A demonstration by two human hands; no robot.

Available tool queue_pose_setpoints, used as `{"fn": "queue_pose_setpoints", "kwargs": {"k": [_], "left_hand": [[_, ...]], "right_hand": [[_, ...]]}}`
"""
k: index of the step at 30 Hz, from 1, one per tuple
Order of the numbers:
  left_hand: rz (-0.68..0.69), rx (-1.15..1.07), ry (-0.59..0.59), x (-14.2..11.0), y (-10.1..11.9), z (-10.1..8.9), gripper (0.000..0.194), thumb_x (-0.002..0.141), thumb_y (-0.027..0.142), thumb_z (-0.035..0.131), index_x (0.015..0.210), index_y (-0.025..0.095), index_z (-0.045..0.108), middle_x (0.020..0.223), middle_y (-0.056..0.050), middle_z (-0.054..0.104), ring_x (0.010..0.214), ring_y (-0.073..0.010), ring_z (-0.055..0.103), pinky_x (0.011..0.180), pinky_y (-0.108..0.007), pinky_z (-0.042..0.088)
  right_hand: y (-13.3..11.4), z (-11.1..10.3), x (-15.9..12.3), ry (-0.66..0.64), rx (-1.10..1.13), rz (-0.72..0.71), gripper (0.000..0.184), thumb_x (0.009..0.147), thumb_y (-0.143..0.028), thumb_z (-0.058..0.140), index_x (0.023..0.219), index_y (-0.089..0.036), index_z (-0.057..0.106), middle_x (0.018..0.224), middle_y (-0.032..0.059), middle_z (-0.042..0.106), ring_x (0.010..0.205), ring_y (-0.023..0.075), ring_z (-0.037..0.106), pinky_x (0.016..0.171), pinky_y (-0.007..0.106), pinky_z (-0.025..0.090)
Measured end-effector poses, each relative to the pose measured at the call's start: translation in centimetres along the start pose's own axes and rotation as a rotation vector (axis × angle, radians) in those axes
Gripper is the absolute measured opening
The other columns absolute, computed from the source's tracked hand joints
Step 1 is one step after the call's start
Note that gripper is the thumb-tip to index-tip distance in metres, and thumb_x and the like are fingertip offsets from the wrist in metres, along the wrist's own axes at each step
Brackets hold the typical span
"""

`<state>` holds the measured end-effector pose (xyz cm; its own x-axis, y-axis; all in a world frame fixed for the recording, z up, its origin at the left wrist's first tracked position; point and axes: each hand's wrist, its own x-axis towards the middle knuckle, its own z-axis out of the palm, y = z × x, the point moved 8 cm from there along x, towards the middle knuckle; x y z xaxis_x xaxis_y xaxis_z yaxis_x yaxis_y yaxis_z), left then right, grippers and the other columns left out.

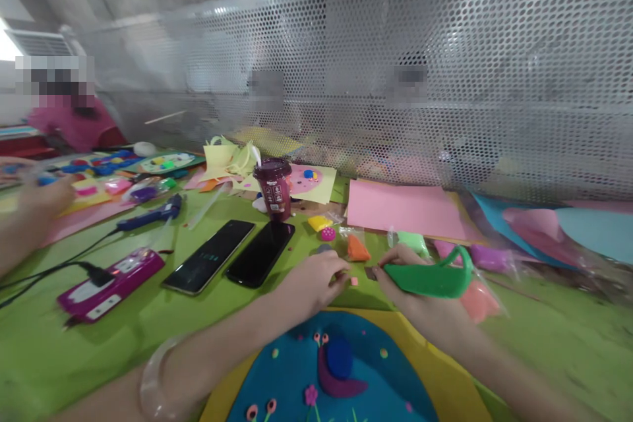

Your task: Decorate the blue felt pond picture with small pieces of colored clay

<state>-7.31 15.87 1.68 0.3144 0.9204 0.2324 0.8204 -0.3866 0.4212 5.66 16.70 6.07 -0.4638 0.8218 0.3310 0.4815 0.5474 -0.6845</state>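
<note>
My left hand (319,280) has its fingers curled into a pinch, just left of a tiny pink piece of clay (354,281); whatever lies between the fingertips is hidden. In my right hand (405,287) is a green tool with a looped end (430,277), gripped near its front. A small brownish flat tip (370,273) shows at those fingertips. Below both hands lies a blue clay picture (277,376) on yellow card (445,376). It bears a snail (339,369) with a purple body and blue shell, flowers and dots.
Two phones (210,257), a purple power strip (111,287) and a glue gun (151,214) lie left. A lidded cup (273,191) stands behind. Clay bags (357,248) and pink paper (405,211) lie before a perforated metal screen (445,79). Another person's hand (49,201) reaches in left.
</note>
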Motion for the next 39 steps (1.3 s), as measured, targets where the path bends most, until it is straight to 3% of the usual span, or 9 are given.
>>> {"fn": "queue_pose_setpoints", "kwargs": {"k": [4, 14, 17, 20, 24, 29, 34, 39], "left_hand": [[0.068, 0.086, -0.02, -1.1, 0.7, -0.3, 0.028, 0.083, 0.013, 0.041, 0.1, 0.016, 0.062, 0.08, -0.003, 0.053, 0.062, -0.014, 0.051, 0.054, -0.024, 0.038], [0.208, 0.253, -0.084, -1.9, 2.0, 0.5, 0.03, 0.08, 0.018, 0.044, 0.105, 0.015, 0.06, 0.076, -0.005, 0.054, 0.067, -0.0192, 0.053, 0.05, -0.026, 0.039], [0.223, 0.276, -0.085, -1.9, 2.0, 0.7, 0.029, 0.08, 0.019, 0.044, 0.105, 0.015, 0.059, 0.076, -0.005, 0.054, 0.066, -0.0199, 0.053, 0.049, -0.027, 0.039], [0.215, 0.293, -0.08, -1.8, 1.9, 0.8, 0.025, 0.081, 0.019, 0.043, 0.097, 0.015, 0.061, 0.075, -0.005, 0.054, 0.064, -0.0194, 0.053, 0.047, -0.027, 0.037], [0.204, 0.31, -0.075, -1.7, 2.0, 0.8, 0.022, 0.081, 0.019, 0.043, 0.092, 0.015, 0.061, 0.074, -0.005, 0.054, 0.064, -0.0188, 0.054, 0.047, -0.026, 0.037], [0.191, 0.325, -0.078, -1.6, 2.1, 1.0, 0.022, 0.081, 0.018, 0.043, 0.094, 0.015, 0.061, 0.074, -0.005, 0.054, 0.062, -0.0183, 0.053, 0.047, -0.026, 0.038], [0.195, 0.327, -0.08, -1.6, 2.1, 1.2, 0.019, 0.081, 0.018, 0.043, 0.085, 0.015, 0.061, 0.074, -0.006, 0.054, 0.064, -0.0183, 0.054, 0.05, -0.027, 0.04], [0.19, 0.316, -0.06, -1.6, 1.9, 1.0, 0.023, 0.082, 0.018, 0.043, 0.096, 0.017, 0.061, 0.074, -0.005, 0.053, 0.065, -0.0185, 0.054, 0.049, -0.026, 0.039]], "right_hand": [[0.7, 1.2, -0.1, -0.043, 0.046, 0.015, 0.013, 0.085, -0.031, 0.045, 0.076, -0.022, 0.045, 0.062, -0.0032, 0.051, 0.055, 0.0142, 0.048, 0.05, 0.026, 0.038], [1.7, 2.3, -0.2, -0.052, 0.084, 0.078, 0.017, 0.086, -0.033, 0.046, 0.072, -0.024, 0.042, 0.06, -0.004, 0.046, 0.053, 0.015, 0.046, 0.047, 0.027, 0.04], [1.8, 2.5, -0.5, -0.047, 0.08, 0.1, 0.019, 0.086, -0.036, 0.045, 0.072, -0.024, 0.039, 0.055, -0.0063, 0.042, 0.041, 0.012, 0.041, 0.038, 0.025, 0.037], [1.8, 2.7, -0.6, -0.045, 0.064, 0.092, 0.02, 0.086, -0.037, 0.045, 0.072, -0.023, 0.04, 0.056, -0.0054, 0.045, 0.041, 0.0114, 0.045, 0.035, 0.024, 0.038], [1.2, 2.7, -0.3, -0.016, 0.013, 0.05, 0.02, 0.083, -0.036, 0.048, 0.07, -0.023, 0.043, 0.051, -0.0054, 0.044, 0.038, 0.0114, 0.044, 0.031, 0.023, 0.032], [0.0, 2.8, 0.0, 0.005, -0.07, -0.042, 0.017, 0.083, -0.032, 0.047, 0.068, -0.023, 0.044, 0.052, -0.0036, 0.047, 0.046, 0.0139, 0.047, 0.043, 0.026, 0.038], [-0.5, 3.0, -0.1, -0.024, -0.144, -0.071, 0.013, 0.083, -0.027, 0.046, 0.071, -0.022, 0.045, 0.051, -0.0037, 0.051, 0.042, 0.0132, 0.047, 0.039, 0.024, 0.036], [-0.8, 2.3, 0.0, -0.009, -0.139, -0.096, 0.012, 0.082, -0.023, 0.046, 0.071, -0.023, 0.046, 0.054, -0.0041, 0.051, 0.047, 0.0134, 0.05, 0.043, 0.024, 0.04]]}}
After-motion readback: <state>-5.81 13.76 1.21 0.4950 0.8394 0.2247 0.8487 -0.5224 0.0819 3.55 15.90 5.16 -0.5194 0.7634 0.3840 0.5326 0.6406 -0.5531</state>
